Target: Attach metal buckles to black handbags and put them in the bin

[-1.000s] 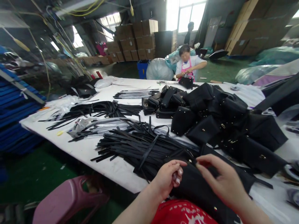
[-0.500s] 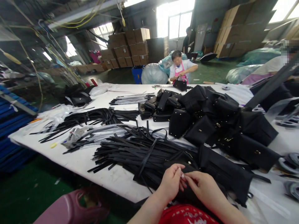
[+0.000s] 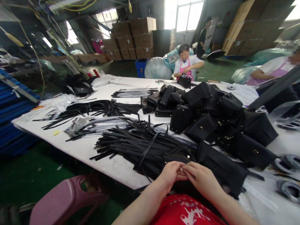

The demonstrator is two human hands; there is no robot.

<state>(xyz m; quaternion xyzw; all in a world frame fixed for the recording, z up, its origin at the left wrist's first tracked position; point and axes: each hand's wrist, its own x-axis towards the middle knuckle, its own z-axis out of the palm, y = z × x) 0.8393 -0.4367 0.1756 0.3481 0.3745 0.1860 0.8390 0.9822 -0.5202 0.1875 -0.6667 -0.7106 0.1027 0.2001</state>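
My left hand (image 3: 172, 173) and my right hand (image 3: 198, 175) meet at the near edge of the table, fingertips pinched together. Between them is a tiny pale piece, too small to name. Just beyond my fingers lies a black handbag (image 3: 179, 155) with a small gold fitting; its near part is hidden by my hands. Another black bag piece (image 3: 222, 165) lies flat to the right of my right hand. A tied bundle of black straps (image 3: 131, 147) spreads out to the left of my hands.
Many black bags (image 3: 206, 109) are heaped on the white table (image 3: 82, 156). More straps (image 3: 100, 107) lie behind. Coiled rolls (image 3: 289, 189) sit at right. A pink stool (image 3: 65, 200) stands at lower left. A co-worker (image 3: 186, 64) handles a bag across the table.
The view has tilted down and shifted slightly. My hands have drawn closer together, and the fingers of my right hand now cover more of the small pale piece.
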